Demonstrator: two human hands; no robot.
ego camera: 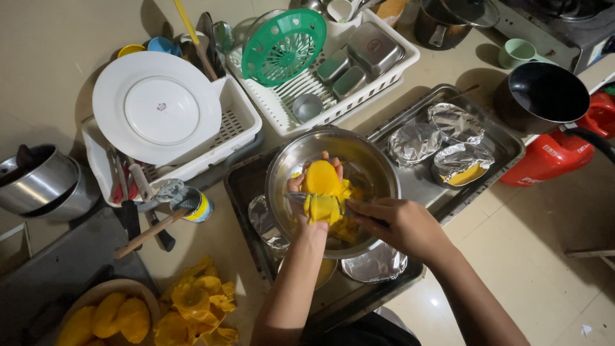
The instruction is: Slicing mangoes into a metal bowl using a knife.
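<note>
Bowl on tray (plate left)

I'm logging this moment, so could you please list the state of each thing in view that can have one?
Left hand: holds the peeled mango over the steel bowl.
Right hand: grips the knife.
Peeled mango: partly sliced.
Knife: blade in the flesh.
Steel bowl: holds cut pieces.
Foil cups: one holds yellow filling.
White plate: propped in a rack.
Mango peels: piled.
</note>
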